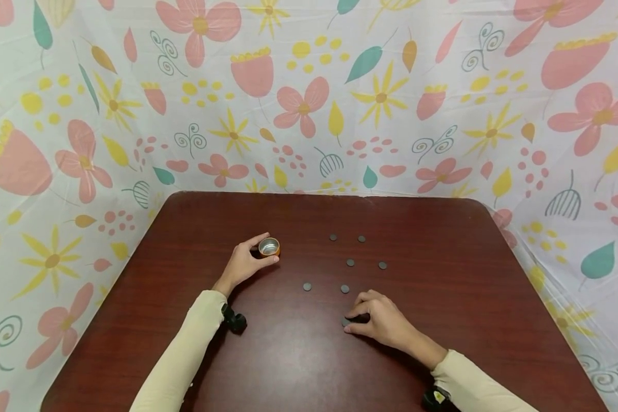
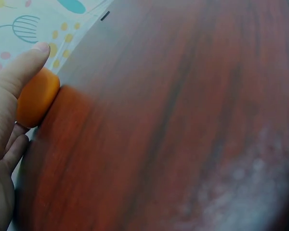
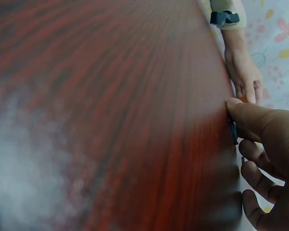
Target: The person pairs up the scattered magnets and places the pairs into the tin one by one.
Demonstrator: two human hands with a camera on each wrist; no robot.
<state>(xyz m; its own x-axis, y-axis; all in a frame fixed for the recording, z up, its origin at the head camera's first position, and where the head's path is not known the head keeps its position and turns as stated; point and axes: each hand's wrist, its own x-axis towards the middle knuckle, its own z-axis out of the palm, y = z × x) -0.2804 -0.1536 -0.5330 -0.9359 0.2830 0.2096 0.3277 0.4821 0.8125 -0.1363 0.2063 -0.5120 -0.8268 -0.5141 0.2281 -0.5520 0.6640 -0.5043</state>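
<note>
Right wrist: black unit (image 1: 435,397) at the cuff, cream right sleeve (image 1: 474,380) coming in from bottom right.
Left wrist: second black unit (image 1: 234,320), left sleeve (image 1: 182,355) from bottom left; broad stretch of wood between the forearms.
Right hand (image 1: 383,320): narrow, thumb and index pinching a disc; well inside the right table edge.
Held disc (image 1: 345,323): dark grey, between the fingertips, nearest disc of the lot. Can't tell if it's off the wood.
Near row: near-left disc (image 1: 307,286) and near-right disc (image 1: 344,289), flat, apart; the right one sits just beyond the right hand's fingertips.
Middle row: mid-left disc (image 1: 350,262), mid-right disc (image 1: 383,265), flat, wood all round both.
Left hand (image 1: 242,264): holding a tin, thumb on near side, fingers on far side.
Tin (image 1: 269,247): orange outside, silver inside, mouth up; strip of wood between it and the discs.
Far row: far-left disc (image 1: 333,237), far-right disc (image 1: 361,239), flat, apart, short of the far edge.
Table (image 1: 309,212): dark red-brown, rounded far corners; sides converge going away, so less width up by the tin than by the right hand.
Backdrop (image 1: 304,57): floral cloth along the far edge and both sides.
</note>
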